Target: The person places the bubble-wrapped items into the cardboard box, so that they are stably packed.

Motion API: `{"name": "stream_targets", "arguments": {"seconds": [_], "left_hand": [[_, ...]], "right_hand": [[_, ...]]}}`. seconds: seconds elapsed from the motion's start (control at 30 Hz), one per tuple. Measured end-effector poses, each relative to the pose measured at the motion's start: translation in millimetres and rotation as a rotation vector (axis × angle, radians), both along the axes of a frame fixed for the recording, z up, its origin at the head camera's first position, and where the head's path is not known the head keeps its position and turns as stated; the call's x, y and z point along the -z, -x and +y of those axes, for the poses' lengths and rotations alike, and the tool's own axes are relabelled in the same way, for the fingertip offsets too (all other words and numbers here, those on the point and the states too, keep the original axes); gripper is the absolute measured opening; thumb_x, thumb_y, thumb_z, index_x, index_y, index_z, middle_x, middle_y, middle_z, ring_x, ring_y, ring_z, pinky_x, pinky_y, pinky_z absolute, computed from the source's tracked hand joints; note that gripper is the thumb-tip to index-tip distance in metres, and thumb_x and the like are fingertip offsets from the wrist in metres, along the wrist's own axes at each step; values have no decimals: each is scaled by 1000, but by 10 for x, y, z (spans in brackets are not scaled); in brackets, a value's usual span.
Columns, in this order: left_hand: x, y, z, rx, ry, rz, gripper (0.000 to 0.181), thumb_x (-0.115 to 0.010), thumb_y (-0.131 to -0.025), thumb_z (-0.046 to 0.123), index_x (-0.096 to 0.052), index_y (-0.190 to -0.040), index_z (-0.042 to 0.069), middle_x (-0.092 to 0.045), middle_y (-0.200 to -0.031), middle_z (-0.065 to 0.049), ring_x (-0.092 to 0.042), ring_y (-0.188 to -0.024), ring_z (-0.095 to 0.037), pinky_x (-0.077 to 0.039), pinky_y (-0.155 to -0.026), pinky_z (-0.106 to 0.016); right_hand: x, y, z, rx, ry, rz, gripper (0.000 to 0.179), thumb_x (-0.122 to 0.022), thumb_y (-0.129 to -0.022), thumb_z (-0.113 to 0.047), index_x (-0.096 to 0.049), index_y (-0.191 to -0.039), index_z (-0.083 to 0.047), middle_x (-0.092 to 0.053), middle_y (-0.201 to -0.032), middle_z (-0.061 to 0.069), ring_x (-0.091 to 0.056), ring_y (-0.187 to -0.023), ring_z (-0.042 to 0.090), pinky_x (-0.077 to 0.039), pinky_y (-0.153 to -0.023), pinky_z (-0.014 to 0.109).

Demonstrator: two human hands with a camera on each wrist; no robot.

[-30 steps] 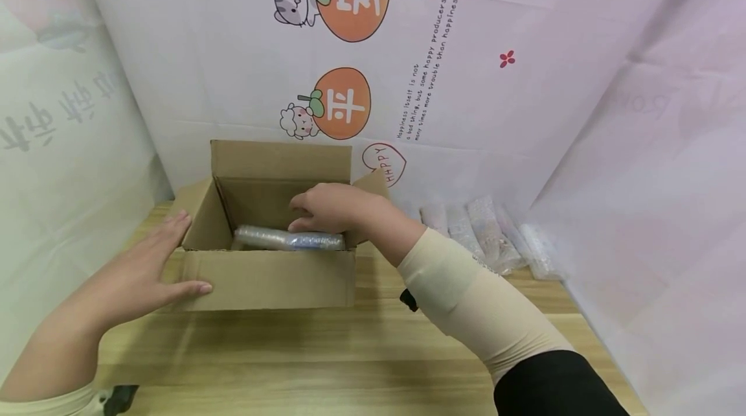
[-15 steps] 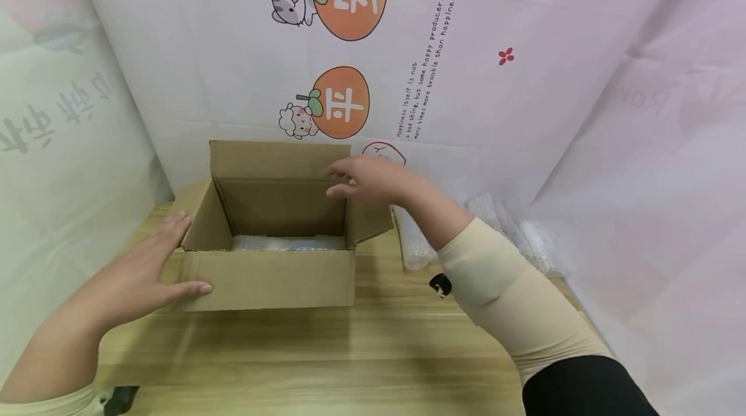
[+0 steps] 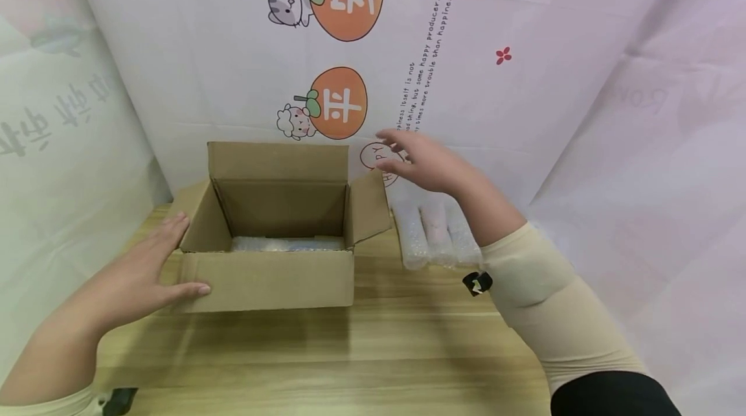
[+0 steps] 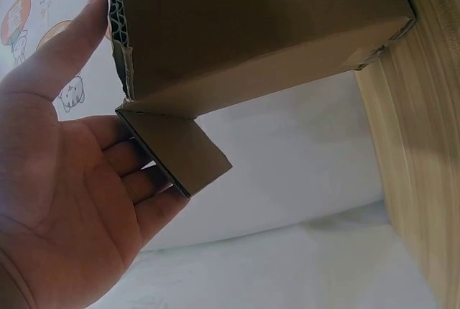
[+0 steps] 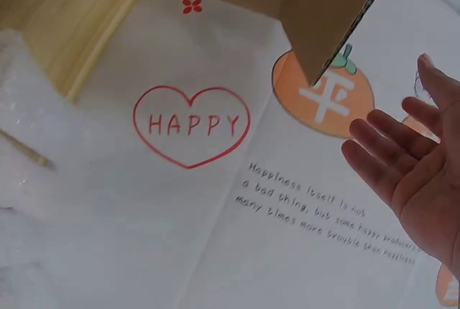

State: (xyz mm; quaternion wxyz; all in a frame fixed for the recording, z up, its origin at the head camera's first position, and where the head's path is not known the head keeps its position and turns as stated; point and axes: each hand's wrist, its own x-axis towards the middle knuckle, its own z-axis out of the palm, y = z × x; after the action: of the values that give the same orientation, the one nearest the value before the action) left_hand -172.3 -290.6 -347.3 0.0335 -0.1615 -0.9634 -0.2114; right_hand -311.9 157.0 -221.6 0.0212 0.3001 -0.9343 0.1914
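An open cardboard box (image 3: 268,280) stands on the wooden table, its flaps spread outward. My left hand (image 3: 131,277) rests against its left side, fingers extended at the side flap and thumb by the front flap. The left wrist view shows the fingers behind that small flap (image 4: 176,151). Inside the box lies a bubble-wrapped packet (image 3: 285,245), mostly hidden by the front wall. My right hand (image 3: 431,160) hovers in the air right of the box, fingers loosely extended and holding nothing. Below it, several bubble-wrapped packets (image 3: 411,238) lie side by side, partly covered by the forearm.
White printed cloth (image 3: 466,79) hangs behind the box and along both sides. The box's right flap (image 3: 370,205) sticks out toward the packets. Bare wooden tabletop (image 3: 280,358) stretches in front of the box.
The right hand has let go of the packet, which now lies lower in the box. It has risen out and moved right, above the other packets. The left hand stays put.
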Motion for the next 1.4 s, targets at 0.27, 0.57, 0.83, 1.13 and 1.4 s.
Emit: {"name": "stream_targets", "arguments": {"seconds": [0.27, 0.57, 0.83, 1.13, 1.4], "left_hand": [[0, -6, -6, -3, 6, -4, 119, -70, -79, 65, 2, -159, 13, 5, -165, -13, -5, -149, -46, -13, -112, -72], [7, -18, -5, 2, -1, -11, 118, -70, -80, 64, 2, -159, 12, 5, -165, -14, -4, -149, -46, -11, -113, -71], [13, -13, 3, 12, -7, -4, 118, -70, -80, 63, 1, -159, 13, 3, -165, -13, -6, -149, -46, -13, -112, -71], [11, -11, 3, 7, -3, -14, 118, -70, -80, 63, 3, -159, 14, 5, -165, -12, -6, -149, -46, -16, -111, -73], [3, -14, 0, 7, -6, -12, 118, -69, -80, 64, 3, -159, 13, 5, -165, -12, -5, -149, -46, -14, -112, -72]], "right_hand": [[190, 116, 340, 204, 164, 5, 73, -55, -96, -53, -24, -156, -26, -42, -152, 6, -46, -135, 25, -44, -108, 51], [575, 273, 591, 444, 192, -14, 77, -55, -93, -59, -30, -154, -18, -47, -147, 13, -50, -131, 32, -45, -103, 56], [990, 349, 615, 496, 60, -80, 78, -52, -94, -59, -32, -152, -10, -50, -144, 17, -50, -130, 37, -44, -103, 56], [1343, 384, 540, 509, -51, -153, 80, -53, -95, -57, -32, -150, -4, -47, -146, 23, -46, -132, 40, -42, -106, 55], [1630, 412, 488, 535, -133, -228, 85, -54, -94, -58, -30, -150, 2, -51, -141, 25, -52, -126, 43, -45, -104, 55]]}}
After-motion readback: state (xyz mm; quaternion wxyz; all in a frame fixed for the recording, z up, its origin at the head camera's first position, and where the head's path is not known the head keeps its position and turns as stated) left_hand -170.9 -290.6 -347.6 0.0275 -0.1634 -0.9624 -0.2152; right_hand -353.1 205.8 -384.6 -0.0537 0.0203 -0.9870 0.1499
